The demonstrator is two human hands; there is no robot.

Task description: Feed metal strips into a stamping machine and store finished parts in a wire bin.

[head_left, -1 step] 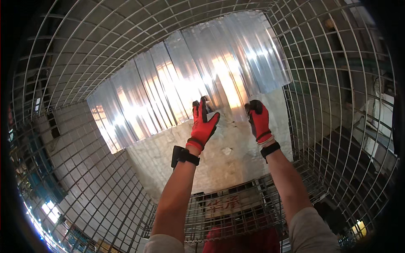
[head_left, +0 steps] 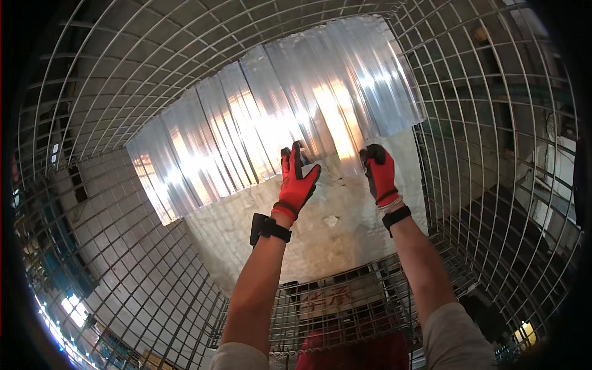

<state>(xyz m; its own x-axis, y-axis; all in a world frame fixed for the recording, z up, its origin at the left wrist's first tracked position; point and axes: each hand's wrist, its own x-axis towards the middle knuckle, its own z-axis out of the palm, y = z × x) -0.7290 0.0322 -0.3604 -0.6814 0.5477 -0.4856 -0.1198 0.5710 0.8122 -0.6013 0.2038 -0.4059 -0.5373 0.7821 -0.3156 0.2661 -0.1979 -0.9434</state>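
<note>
Long shiny metal strips (head_left: pixel 246 123) lie side by side, some overlapping, across the far part of a pale, stained sheet (head_left: pixel 246 240). My left hand (head_left: pixel 297 179), in a red glove with black fingers, is at the strips' near ends. Its fingers stretch forward, with the thumb held apart; the fingertips touch or nearly touch the metal. My right hand (head_left: pixel 381 169), gloved alike, is farther right at the near end of a strip. Its fingers are curled in, and what they grip, if anything, is hidden. A small pale scrap (head_left: pixel 332 221) lies on the sheet between my forearms.
Wire mesh walls rise on the left (head_left: pixel 142 240), on the right (head_left: pixel 487 123) and at the far side. A lower mesh panel (head_left: pixel 345 308) stands in front of me, between my arms. Dark clutter shows through the mesh on both sides.
My right hand has shifted very slightly to the right. My left hand stays at the same place, and the strips look nearly unchanged.
</note>
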